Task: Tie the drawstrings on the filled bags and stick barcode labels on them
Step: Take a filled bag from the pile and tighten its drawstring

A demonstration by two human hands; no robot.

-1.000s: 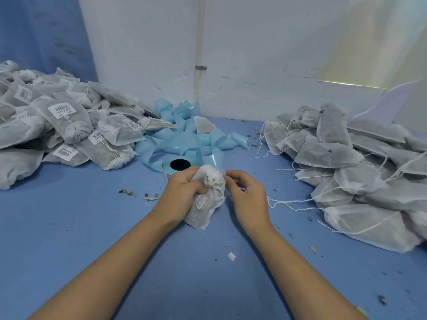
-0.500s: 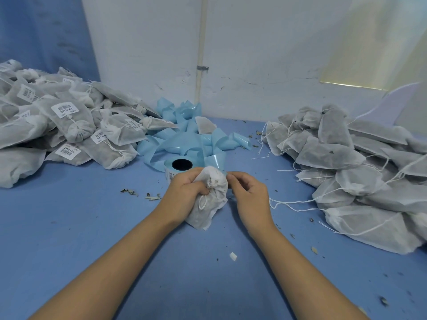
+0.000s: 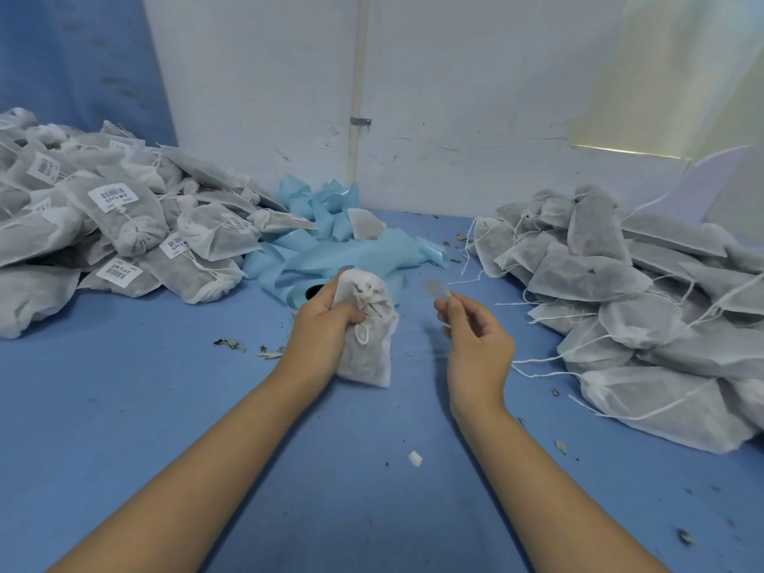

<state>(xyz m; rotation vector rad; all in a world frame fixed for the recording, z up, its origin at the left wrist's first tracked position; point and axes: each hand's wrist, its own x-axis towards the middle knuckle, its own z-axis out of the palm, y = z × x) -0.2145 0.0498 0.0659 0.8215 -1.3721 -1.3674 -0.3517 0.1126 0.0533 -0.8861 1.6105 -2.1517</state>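
Over the blue table (image 3: pixel 124 407), mid-frame: left hand (image 3: pixel 324 324) is gripping the bag (image 3: pixel 368 345) by its cinched neck. Right hand (image 3: pixel 475 341), at the knot a moment ago, is now pinching a blurred label (image 3: pixel 438 289) just beside it. Tying looks done; labelling is starting.

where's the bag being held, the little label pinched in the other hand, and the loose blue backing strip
bag (image 3: pixel 368 357): head view, lower body below the tied neck
label (image 3: pixel 437 289): head view, middle of its blurred face
blue backing strip (image 3: pixel 364 254): head view, flat stretch behind the bag
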